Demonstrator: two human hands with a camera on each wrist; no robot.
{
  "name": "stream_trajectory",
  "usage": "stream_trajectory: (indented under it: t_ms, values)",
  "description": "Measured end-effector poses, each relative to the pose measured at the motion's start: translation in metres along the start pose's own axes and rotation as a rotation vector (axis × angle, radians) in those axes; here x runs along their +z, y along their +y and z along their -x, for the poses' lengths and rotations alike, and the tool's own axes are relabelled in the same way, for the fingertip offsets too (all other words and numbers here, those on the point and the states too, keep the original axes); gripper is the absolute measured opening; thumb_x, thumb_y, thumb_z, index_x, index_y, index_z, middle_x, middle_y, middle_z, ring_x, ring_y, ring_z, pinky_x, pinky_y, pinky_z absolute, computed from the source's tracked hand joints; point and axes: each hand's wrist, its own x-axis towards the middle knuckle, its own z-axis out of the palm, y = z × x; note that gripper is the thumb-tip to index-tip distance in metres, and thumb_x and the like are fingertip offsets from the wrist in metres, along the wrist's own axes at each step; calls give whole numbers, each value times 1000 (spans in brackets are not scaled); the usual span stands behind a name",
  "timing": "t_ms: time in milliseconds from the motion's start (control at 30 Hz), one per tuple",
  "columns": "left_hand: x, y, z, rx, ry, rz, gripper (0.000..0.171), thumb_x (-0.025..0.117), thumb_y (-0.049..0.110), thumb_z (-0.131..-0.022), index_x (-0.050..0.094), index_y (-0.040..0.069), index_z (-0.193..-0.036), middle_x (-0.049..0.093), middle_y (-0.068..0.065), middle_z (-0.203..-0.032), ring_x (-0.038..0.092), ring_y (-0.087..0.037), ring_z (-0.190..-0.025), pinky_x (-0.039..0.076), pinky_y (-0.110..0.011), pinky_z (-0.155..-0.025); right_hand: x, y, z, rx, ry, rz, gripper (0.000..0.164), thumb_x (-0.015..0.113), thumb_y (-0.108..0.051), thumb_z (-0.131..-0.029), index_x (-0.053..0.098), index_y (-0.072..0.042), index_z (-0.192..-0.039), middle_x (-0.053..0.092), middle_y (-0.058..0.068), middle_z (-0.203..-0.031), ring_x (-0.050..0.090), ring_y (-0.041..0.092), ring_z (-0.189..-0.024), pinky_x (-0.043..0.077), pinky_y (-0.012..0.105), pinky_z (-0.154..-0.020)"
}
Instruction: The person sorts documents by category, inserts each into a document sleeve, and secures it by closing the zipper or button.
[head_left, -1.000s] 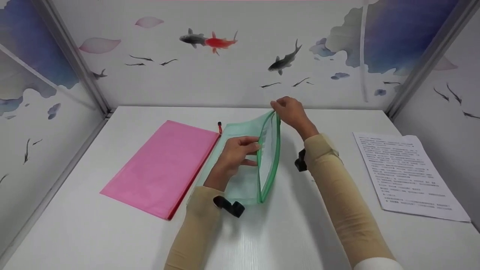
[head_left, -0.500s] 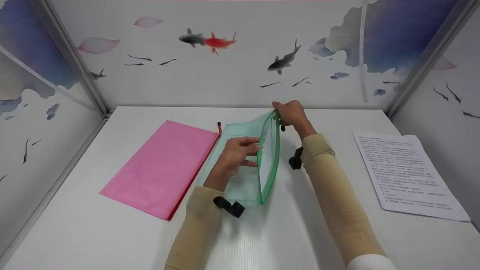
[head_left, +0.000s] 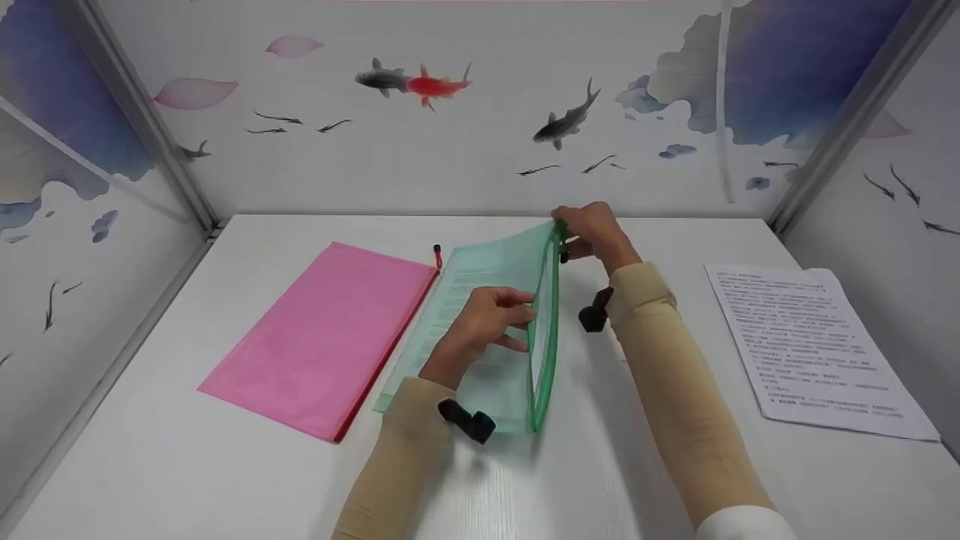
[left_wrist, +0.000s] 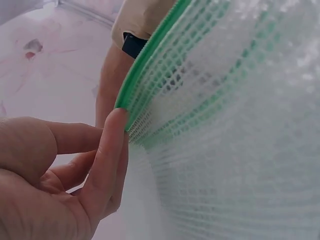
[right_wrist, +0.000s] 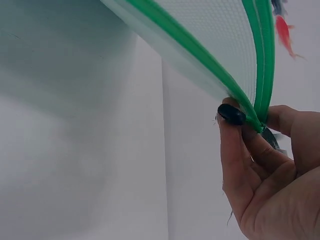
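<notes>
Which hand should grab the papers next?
Probably the right hand: it's nearer the papers, though it would first have to let go of the far corner of the green pouch. The left hand is farther away and pinches the edge of the pouch's opening.

A translucent, pale-green rectangular mesh pouch (head_left: 495, 259) with a brighter green zip edging sits on the white table (head_left: 285, 480), just beside a flat pink pouch with a red edge (head_left: 322, 330). Its zip side faces right and gapes in a narrow slit, showing a whitish inside. The left hand (head_left: 480, 322) pinches the near lip partway along; the right hand (head_left: 596, 231) grips the raised far corner, where a small black zip pull (right_wrist: 231, 114) hangs.
</notes>
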Motion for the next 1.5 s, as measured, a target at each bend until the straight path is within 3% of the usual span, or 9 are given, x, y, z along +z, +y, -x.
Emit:
stream_trajectory:
  t_ms: [400,700,900,1100,1300,1500]
  values:
    - [22,-14,-5,-77,10,-72,24,67,5,-93,70,5,-117,67,-10,-103,70,-18,-86,63,-32,-61,-7,-6,5,43,-49,21,34,56,-29,-100,62,1,-115,64,14,-111,72,13,-67,61,26,-66]
    - [33,-16,-4,-46,-3,-95,22,68,12,-94,70,7,-116,69,-10,-101,69,-17,-85,62,-31,-60,-9,-9,9,47,-70,7,34,57,-27,-101,62,3,-115,65,15,-109,70,11,-62,60,25,-65]
    - [34,-5,-4,8,21,-44,22,65,18,-97,71,5,-114,69,-11,-104,70,-18,-84,63,-32,-63,-9,-11,9,52,-68,36,34,55,-27,-101,62,3,-114,65,13,-105,70,11,-62,61,25,-67]
    - [40,19,-12,21,8,-19,26,64,25,-99,70,5,-115,69,-13,-106,72,-18,-84,63,-34,-64,-7,-13,12,31,-85,-7,32,57,-26,-101,63,3,-111,65,11,-97,70,11,-58,60,25,-62]
    - [48,45,-30,-53,-25,33,35,60,30,-101,67,3,-122,71,-19,-117,75,-21,-90,64,-36,-69,-6,-16,14,13,-83,-2,34,58,-26,-101,64,5,-112,66,11,-93,70,11,-58,60,25,-61]
    - [54,50,-46,-135,18,141,40,58,32,-102,63,1,-127,73,-18,-114,76,-25,-92,64,-39,-74,-7,-17,15,16,-73,38,38,57,-26,-101,64,7,-119,65,12,-101,71,10,-62,61,23,-66]
